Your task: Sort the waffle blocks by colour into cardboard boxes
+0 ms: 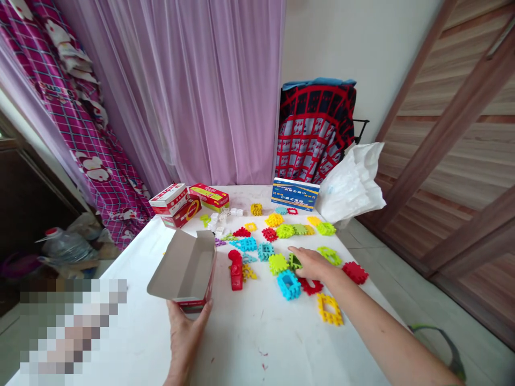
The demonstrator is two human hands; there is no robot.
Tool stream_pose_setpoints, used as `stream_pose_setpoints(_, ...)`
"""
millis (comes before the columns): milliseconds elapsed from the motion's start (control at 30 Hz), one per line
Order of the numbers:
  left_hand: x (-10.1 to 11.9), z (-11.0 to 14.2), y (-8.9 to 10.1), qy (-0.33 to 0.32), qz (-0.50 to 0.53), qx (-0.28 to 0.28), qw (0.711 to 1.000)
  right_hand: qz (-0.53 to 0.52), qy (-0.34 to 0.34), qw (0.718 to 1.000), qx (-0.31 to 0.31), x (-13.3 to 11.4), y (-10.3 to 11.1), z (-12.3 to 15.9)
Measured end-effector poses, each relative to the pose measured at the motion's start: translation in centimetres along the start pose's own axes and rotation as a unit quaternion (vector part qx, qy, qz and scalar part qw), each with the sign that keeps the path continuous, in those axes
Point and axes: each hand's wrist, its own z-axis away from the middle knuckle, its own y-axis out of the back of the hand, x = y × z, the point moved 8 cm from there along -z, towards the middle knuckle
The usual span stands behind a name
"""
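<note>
My left hand grips the near end of an open cardboard box, thumb on one side and fingers on the other. The box's grey inside faces up and its flap leans left. Over the pile of plastic building pieces, my right hand has its fingers around a dark green piece. Close by lie a lime green piece, a blue square frame, a red frame partly under my wrist, and a yellow frame. A red toy piece lies between the box and the pile.
Red and white boxes, a red and yellow box and a blue box stand at the table's back. Small white pieces lie near them. A white plastic bag sits at the right edge, before a cloth-draped chair.
</note>
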Motion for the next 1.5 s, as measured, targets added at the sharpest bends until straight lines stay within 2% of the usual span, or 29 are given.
stream_pose_setpoints(100,-0.8,-0.7,0.9,0.066,-0.043,0.045,0.996,-0.007,-0.007,1.000,0.006,0.1,0.1,0.2)
stream_pose_setpoints(200,-0.8,-1.5,1.6,0.067,-0.050,0.039,0.996,-0.015,-0.011,1.000,0.000,0.3,0.0,0.3)
stream_pose_setpoints(400,-0.5,-3.6,3.2,-0.019,0.022,-0.040,0.999,-0.020,-0.011,1.000,0.010,0.8,-0.4,-0.2)
stream_pose_setpoints(600,-1.4,-5.5,3.9,-0.029,-0.010,-0.144,0.989,-0.028,-0.010,0.999,0.023,1.4,-0.7,-0.6)
stream_pose_setpoints(733,-1.6,-6.0,4.1,-0.057,-0.029,-0.140,0.988,-0.029,-0.019,0.999,0.029,1.7,-0.6,-0.5)
stream_pose_setpoints(900,-1.8,-6.5,3.5,-0.067,-0.015,-0.154,0.986,-0.030,-0.039,0.998,0.035,2.5,-0.2,-0.3)
stream_pose_setpoints(1100,-1.3,-7.1,2.8,-0.077,0.008,-0.172,0.982,-0.046,-0.061,0.995,0.070,2.8,2.4,0.3)
stream_pose_setpoints(1300,-1.3,-6.9,2.6,-0.091,-0.004,-0.192,0.977,-0.042,-0.044,0.996,0.071,0.6,5.4,0.5)
stream_pose_setpoints(1500,-1.5,-6.9,3.2,-0.110,-0.002,-0.190,0.976,-0.025,-0.018,0.998,0.052,-1.6,6.5,0.4)
